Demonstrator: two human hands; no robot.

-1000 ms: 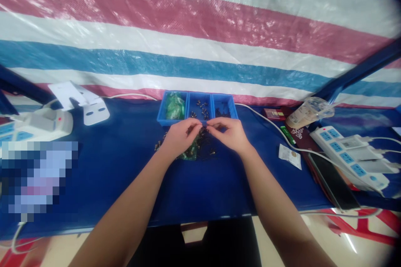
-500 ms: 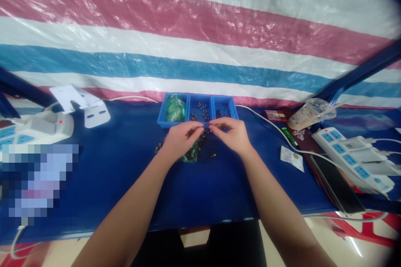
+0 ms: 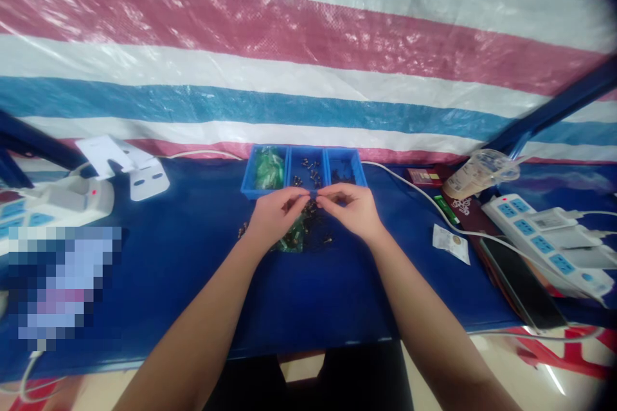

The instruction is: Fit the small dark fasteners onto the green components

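My left hand [image 3: 276,215] and my right hand [image 3: 353,209] meet fingertip to fingertip just in front of three blue bins. Both are closed in a pinch; whatever lies between the fingers is too small to make out. Beneath them, small dark and brassy metal parts [image 3: 328,239] are scattered around a green plastic bag [image 3: 293,243], partly hidden by my left hand. The left bin [image 3: 245,183] holds green plastic packaging [image 3: 270,169]. Small metal pieces [image 3: 314,176] lie in the middle bin, and dark small parts [image 3: 343,173] in the right one.
To the right are a plastic drink cup [image 3: 475,173], a sachet [image 3: 452,243], a black phone [image 3: 523,279] and a power strip [image 3: 549,244] with cables. At left stand a white stand [image 3: 148,181], another power strip [image 3: 94,199] and a pixelated device [image 3: 72,282]. Striped sheeting [image 3: 308,45] hangs behind.
My fingertips have come slightly closer together, the right hand shifting a little to the left. The whole view has moved slightly. The pinch of both hands stays the same.
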